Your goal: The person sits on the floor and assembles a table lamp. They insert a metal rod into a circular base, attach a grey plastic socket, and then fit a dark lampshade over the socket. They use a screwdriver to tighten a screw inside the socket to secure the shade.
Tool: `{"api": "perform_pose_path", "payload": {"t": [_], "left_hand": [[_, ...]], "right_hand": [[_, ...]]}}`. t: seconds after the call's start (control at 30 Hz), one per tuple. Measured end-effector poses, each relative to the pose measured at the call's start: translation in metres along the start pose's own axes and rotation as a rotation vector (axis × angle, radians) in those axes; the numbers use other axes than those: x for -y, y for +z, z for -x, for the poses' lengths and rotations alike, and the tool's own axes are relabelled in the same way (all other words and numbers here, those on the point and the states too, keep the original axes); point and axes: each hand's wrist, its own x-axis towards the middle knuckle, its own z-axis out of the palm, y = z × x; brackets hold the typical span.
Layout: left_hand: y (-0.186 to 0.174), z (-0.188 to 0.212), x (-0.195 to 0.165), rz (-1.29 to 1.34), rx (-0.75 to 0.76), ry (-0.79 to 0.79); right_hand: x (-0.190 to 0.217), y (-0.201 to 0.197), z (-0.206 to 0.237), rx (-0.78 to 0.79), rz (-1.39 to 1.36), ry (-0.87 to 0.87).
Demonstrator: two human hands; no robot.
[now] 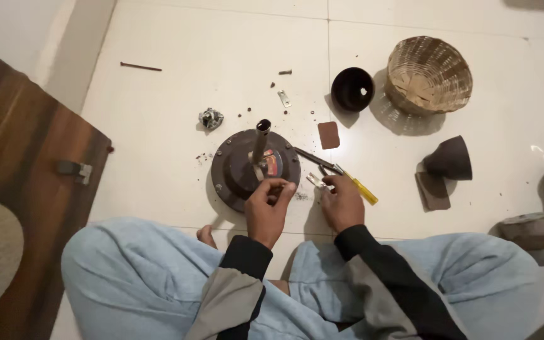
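While the left hand [268,211] curls its fingers closed at the near rim of the round dark motor housing [254,167], seemingly pinching a small part too small to make out, the right hand [342,203] is closed around the yellow handle of a screwdriver [335,169] whose dark shaft slants up and left to the housing's edge. Just left of the right hand's fingers lies a small bright metal clip [315,181] on the floor [158,126]. Centre frame, the housing sits flat on the white tiles with a short tube shaft [261,140] standing up from its middle. By its look it is cast metal, so I judge it heavy, stiff and unlikely to slide; the rim or the upright shaft offers the surest hold, while the coloured wiring near the shaft looks delicate. Farther out, loose screws and a bracket [284,98] lie scattered above, a dark cup-shaped cover [352,89] and a woven basket [429,74] sit at the upper right, and a wooden board [20,164] fills the left edge.
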Motion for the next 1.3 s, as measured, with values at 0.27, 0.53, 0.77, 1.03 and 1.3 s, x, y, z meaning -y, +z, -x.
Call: {"api": "perform_pose_path", "payload": {"t": [0.27, 0.53, 0.77, 1.03, 1.3], "left_hand": [[-0.002, 0.000, 0.002, 0.063, 0.045, -0.008], [0.000, 0.001, 0.004, 0.093, 0.047, -0.031], [-0.001, 0.000, 0.006, 0.096, 0.072, -0.024], [-0.001, 0.000, 0.007, 0.113, 0.097, -0.068], [0.000, -0.001, 0.014, 0.160, 0.144, -0.007]], "right_hand": [[0.012, 0.011, 0.001, 0.095, 0.280, -0.003], [0.009, 0.015, -0.007, -0.009, 0.152, -0.062], [0.005, 0.021, -0.010, -0.058, 0.186, -0.074], [0.002, 0.021, -0.010, -0.001, 0.047, 0.046], [0.012, 0.007, -0.017, 0.234, -0.825, 0.420]]}}
